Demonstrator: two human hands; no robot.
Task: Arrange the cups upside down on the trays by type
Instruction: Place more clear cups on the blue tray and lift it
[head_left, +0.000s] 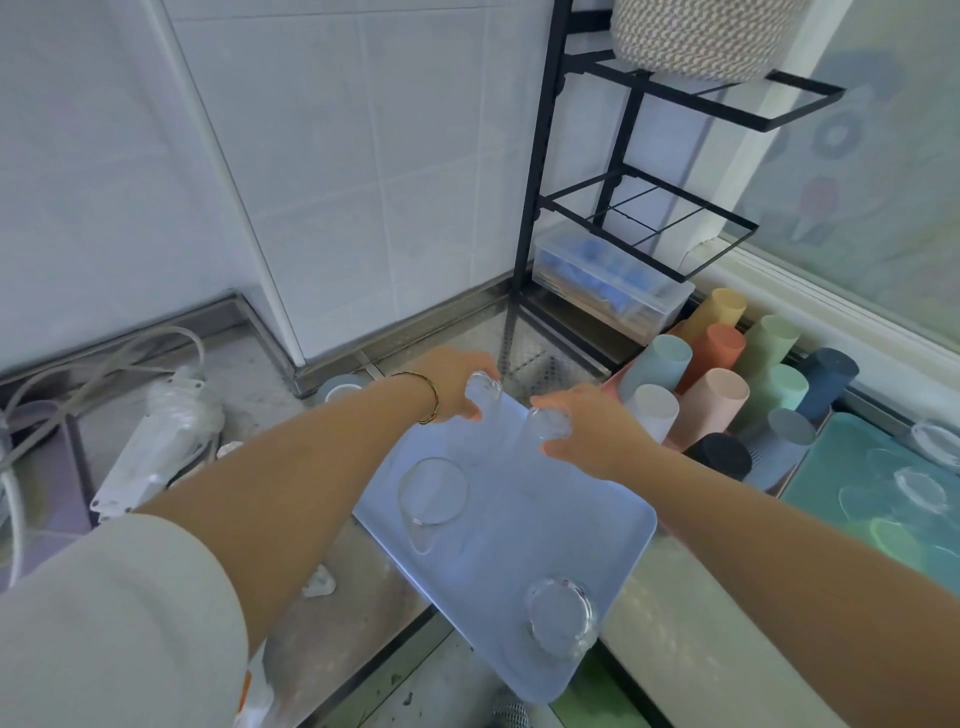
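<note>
Two clear glasses stand at the far edge of the blue tray (519, 525), each held from above: the left hand (457, 387) curls its fingers round the left glass (483, 388), and the right hand (592, 436) grips the right glass (548, 423) just beside it, their thick bases upward. A third glass (434, 491) stands near the tray's left edge, though which way up it sits is hard to tell. A fourth glass (561, 616) rests base-up close to the near right corner. The tray's middle lies bare between them, and its near corner juts past the front edge of the steel counter (332, 592). Just right of the right hand, coloured cups (711, 395) stand packed upside down on a pink tray (612, 380), nearly touching the blue tray's right edge. Beyond them, a teal tray (831, 457) carries more clear glasses (922, 491). Behind the hands a black rack (535, 208) rises from the counter corner, with a plastic box (613, 280) under its lowest shelf. On the left, well apart from the blue tray, lie a white power strip (161, 441) and its cables.
</note>
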